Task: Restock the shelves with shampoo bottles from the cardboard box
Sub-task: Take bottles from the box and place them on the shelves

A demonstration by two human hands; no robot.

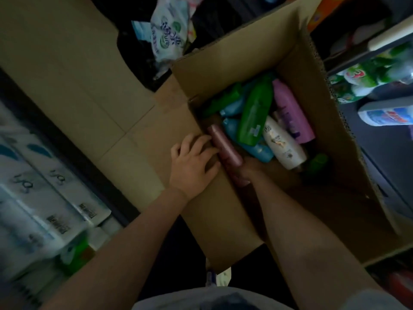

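An open cardboard box (348, 166) sits in front of me with several shampoo bottles lying in it: a green bottle (254, 113), a purple one (292, 113), a white one (283, 146) and blue ones (257, 151). A dark pink bottle (224, 146) lies along the box's left wall. My left hand (192, 164) rests on the left flap with its fingertips touching that pink bottle. My right hand (250, 171) reaches into the box in shadow and grips the pink bottle's lower end.
Packs of white tissue rolls (44, 198) fill the shelf at the left. A flattened cardboard sheet (67, 74) lies beyond the box. Green packs (368, 79) and a white-blue bottle (386, 114) sit on the shelving at the right. A printed plastic bag (169, 32) lies at the top.
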